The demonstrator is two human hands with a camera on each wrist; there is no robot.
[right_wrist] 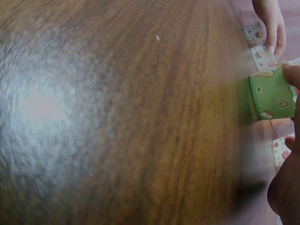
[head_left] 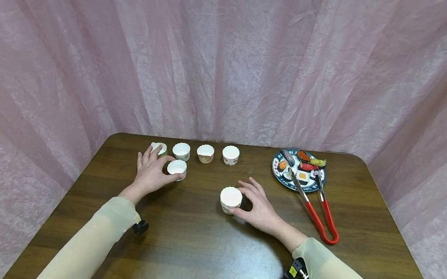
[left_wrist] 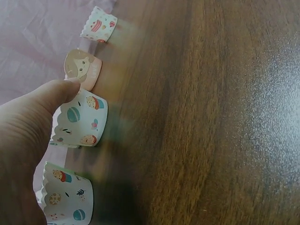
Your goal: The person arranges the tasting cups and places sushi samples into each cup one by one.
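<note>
On the left, my left hand [head_left: 151,175] pinches a white paper baking cup [head_left: 177,169] between thumb and fingers. This cup [left_wrist: 86,119] shows small cupcake prints in the left wrist view. My right hand [head_left: 260,209] pinches another baking cup [head_left: 231,199] nearer the middle of the table. In the right wrist view that cup [right_wrist: 274,96] is green with an avocado print. Behind the left hand's raised fingers sits a further cup [head_left: 159,148], partly hidden. A pale printed cup [head_left: 181,151], a brown one [head_left: 205,154] and a white one [head_left: 230,155] continue this back row.
At the back right a patterned plate [head_left: 274,173] bears several toy-like sushi pieces. Red-handled tongs [head_left: 329,224] lean with their tips on the plate and their handles on the wooden table [head_left: 182,251]. A pink curtain [head_left: 230,60] hangs behind the table's back edge.
</note>
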